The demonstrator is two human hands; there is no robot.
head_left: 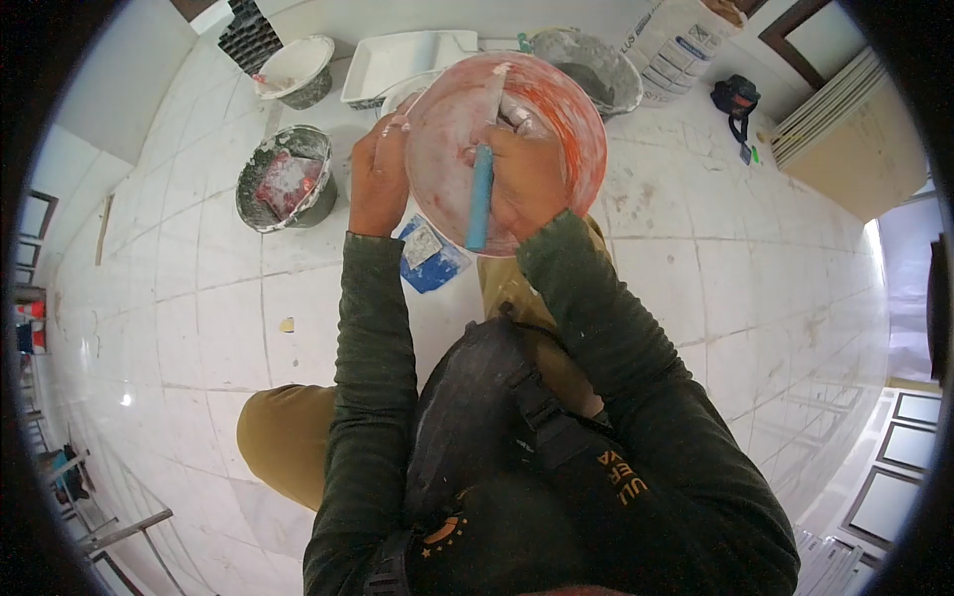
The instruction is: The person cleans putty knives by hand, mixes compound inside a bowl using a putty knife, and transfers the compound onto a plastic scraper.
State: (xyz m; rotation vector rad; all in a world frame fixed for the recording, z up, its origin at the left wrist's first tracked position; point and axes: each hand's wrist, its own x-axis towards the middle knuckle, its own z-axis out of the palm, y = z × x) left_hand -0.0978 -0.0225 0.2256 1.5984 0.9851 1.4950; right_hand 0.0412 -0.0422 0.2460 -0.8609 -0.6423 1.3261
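Note:
A round red bowl (pixel 437 164), its inside smeared with white paste, is tilted toward me above the floor. My left hand (pixel 379 177) is closed on the bowl's left rim. Inside the bowl, my right hand (pixel 527 179) is wrapped round a scraper with a blue handle (pixel 479 204). The scraper's blade (pixel 497 91) points up toward the far rim, with white paste on it. Whitish paste also lies beside the blade, near my right fingers. Below the bowl, a blue sheet (pixel 432 266) with a pale, crusted square piece (pixel 421 246) on it lies on the floor.
Left of the bowl stands a dark bucket (pixel 320 204) holding a red, paste-covered object. Farther back are a whitish bucket (pixel 316 74), a white tray (pixel 363 74), a grey basin (pixel 626 84) and a sack (pixel 676 60). Stacked boards (pixel 830 149) lean at right.

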